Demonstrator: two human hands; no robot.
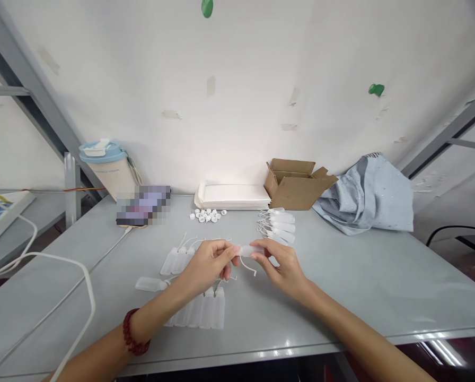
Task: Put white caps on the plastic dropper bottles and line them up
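Between my two hands, above the middle of the table, lies a small translucent plastic bottle [247, 251] on its side, a thin white bent strip hanging from it. My left hand [208, 263] pinches its left end, the neck side; fingers hide what is there. My right hand [282, 267] grips the body's right end between thumb and fingers. Partly behind my left hand is a row of similar bottles [177, 261]. Another row of bottles [211, 310] lies under my left forearm, and a single bottle [148, 284] is left of my wrist. Beyond are small white caps [208, 216].
A pile of bottles with strips [281, 228] lies beyond my right hand. Along the wall stand a white flat stack [233, 197], an open cardboard box [295, 193] and grey-blue cloth [376, 196]. At left are a lidded cup [110, 172], a phone [144, 206] and a white cable [88, 284].
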